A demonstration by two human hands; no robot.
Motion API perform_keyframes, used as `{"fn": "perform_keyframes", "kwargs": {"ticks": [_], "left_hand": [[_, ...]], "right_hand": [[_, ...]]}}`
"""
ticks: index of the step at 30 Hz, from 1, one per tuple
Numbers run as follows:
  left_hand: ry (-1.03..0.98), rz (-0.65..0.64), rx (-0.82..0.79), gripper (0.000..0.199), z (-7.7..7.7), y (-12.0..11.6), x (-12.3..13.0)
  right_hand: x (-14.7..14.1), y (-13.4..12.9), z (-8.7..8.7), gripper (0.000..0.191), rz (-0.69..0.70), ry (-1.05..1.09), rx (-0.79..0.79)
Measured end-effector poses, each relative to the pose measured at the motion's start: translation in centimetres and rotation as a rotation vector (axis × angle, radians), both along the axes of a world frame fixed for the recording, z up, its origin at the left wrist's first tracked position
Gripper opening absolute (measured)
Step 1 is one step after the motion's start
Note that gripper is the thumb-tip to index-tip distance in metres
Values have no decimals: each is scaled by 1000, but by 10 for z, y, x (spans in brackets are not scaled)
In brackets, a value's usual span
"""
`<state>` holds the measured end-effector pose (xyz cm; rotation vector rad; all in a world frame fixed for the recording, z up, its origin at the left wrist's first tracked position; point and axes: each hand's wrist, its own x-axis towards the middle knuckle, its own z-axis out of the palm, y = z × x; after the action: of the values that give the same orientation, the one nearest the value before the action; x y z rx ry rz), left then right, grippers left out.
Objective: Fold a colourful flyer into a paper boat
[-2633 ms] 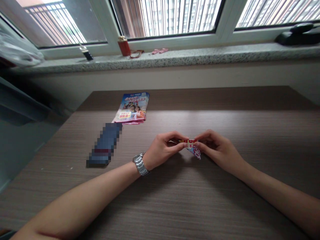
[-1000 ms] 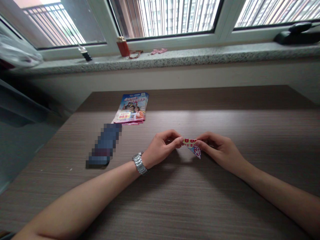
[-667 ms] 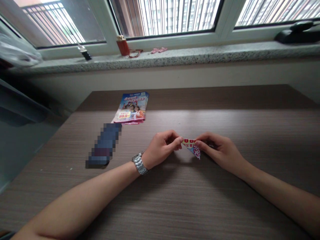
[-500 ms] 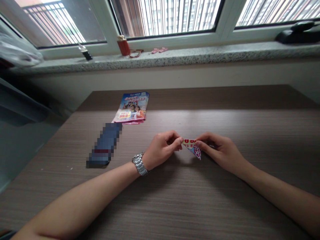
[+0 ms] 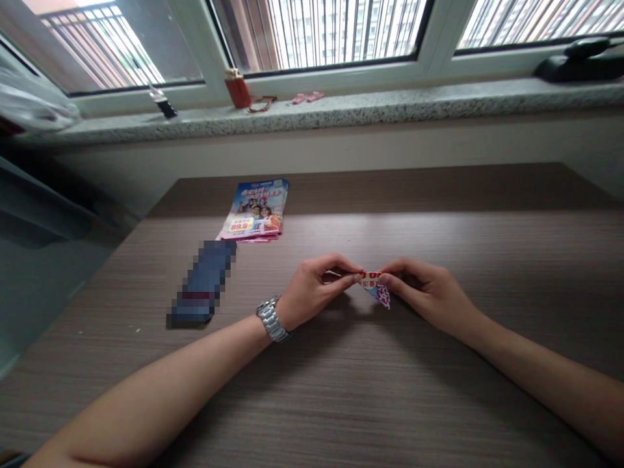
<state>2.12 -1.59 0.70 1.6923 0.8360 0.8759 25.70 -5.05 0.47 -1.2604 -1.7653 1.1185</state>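
A small folded paper triangle (image 5: 377, 288), printed in red, yellow, blue and white, is held between both hands above the brown table (image 5: 312, 403), its pointed end hanging down toward the right. My left hand (image 5: 316, 289), with a silver watch (image 5: 273, 319) on the wrist, pinches the triangle's upper left corner between thumb and fingers. On the other side, my right hand (image 5: 424, 289) grips the upper right edge, thumb in front. The right hand's lower fingers are curled and partly hidden behind the thumb.
A stack of colourful flyers (image 5: 257, 209) lies at the table's back left. Nearer sits a dark, pixelated flat object (image 5: 202, 283). The granite sill (image 5: 390, 110) carries a red container (image 5: 238, 89), small pink items (image 5: 308, 97) and a black object (image 5: 580, 63).
My left fingers have straightened somewhat and shifted slightly right along the paper's top edge, covering more of its left corner. The right hand keeps its grip.
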Motion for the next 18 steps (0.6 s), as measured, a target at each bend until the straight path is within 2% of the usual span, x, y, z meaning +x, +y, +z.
{"fn": "perform_keyframes", "kwargs": {"ticks": [12, 18], "left_hand": [[72, 33, -35, 20, 6, 0, 1], [113, 19, 33, 19, 6, 1, 0]], "right_hand": [[-2, -2, 2, 24, 13, -4, 13], [-2, -1, 2, 26, 12, -25, 21]]}}
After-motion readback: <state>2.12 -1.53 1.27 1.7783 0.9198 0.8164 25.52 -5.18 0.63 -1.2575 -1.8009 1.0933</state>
